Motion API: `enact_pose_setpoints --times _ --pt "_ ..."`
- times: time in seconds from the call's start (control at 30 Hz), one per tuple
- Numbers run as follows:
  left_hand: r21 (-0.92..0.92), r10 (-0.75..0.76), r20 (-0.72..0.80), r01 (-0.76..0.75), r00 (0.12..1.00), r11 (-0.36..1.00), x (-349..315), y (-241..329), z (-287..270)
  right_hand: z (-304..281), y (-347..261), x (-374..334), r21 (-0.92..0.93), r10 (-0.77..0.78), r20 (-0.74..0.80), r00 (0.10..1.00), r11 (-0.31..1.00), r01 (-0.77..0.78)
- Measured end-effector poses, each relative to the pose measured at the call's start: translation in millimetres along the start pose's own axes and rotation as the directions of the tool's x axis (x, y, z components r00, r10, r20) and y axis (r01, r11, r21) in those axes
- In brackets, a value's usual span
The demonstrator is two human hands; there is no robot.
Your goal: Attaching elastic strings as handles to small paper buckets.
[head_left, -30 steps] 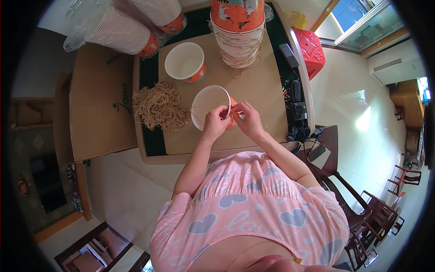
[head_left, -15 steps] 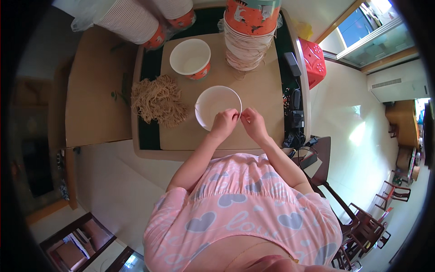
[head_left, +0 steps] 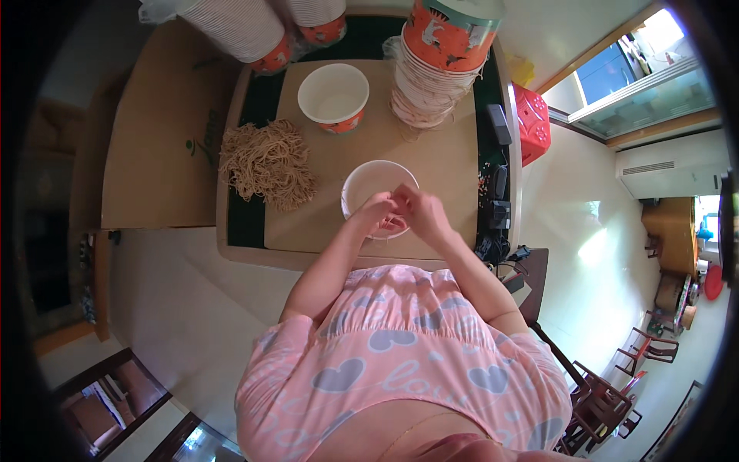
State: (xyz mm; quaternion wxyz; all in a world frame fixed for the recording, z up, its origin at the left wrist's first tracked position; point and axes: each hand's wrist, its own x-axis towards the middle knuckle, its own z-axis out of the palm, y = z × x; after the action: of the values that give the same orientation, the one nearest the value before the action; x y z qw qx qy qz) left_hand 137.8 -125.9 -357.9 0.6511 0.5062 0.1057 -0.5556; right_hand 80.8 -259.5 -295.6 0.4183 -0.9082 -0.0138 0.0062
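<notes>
— What is seen at the middle of the surface (head_left: 323,223)?

— A white paper bowl (head_left: 375,189) is stood upright near its front edge. The left hand (head_left: 375,212) and the right hand (head_left: 419,212) are brought together over the bowl's near rim, fingertips touching; whether anything is pinched between them cannot be told.

— And around it?

— A heap of dry noodles (head_left: 269,163) is spread to the left of the bowl, apart from it. A second bowl (head_left: 333,96), white inside with an orange band, is placed farther back. A tall stack of bowls (head_left: 439,77) is set at the back right, topped by an orange cup. A red stool (head_left: 533,123) is seen on the floor to the right.
</notes>
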Motion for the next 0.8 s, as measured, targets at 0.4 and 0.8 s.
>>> enact_pose_setpoints --times 0.4,0.8 --pt "0.032 0.327 -0.223 -0.329 0.918 0.944 3 -19 3 -2 34 20 -0.172 0.064 0.218 0.974 0.985 -0.026" --pt "-0.029 0.217 -0.124 -0.222 0.968 0.975 0 -11 7 15 44 9 0.169 0.215 0.015 0.977 0.962 -0.214"
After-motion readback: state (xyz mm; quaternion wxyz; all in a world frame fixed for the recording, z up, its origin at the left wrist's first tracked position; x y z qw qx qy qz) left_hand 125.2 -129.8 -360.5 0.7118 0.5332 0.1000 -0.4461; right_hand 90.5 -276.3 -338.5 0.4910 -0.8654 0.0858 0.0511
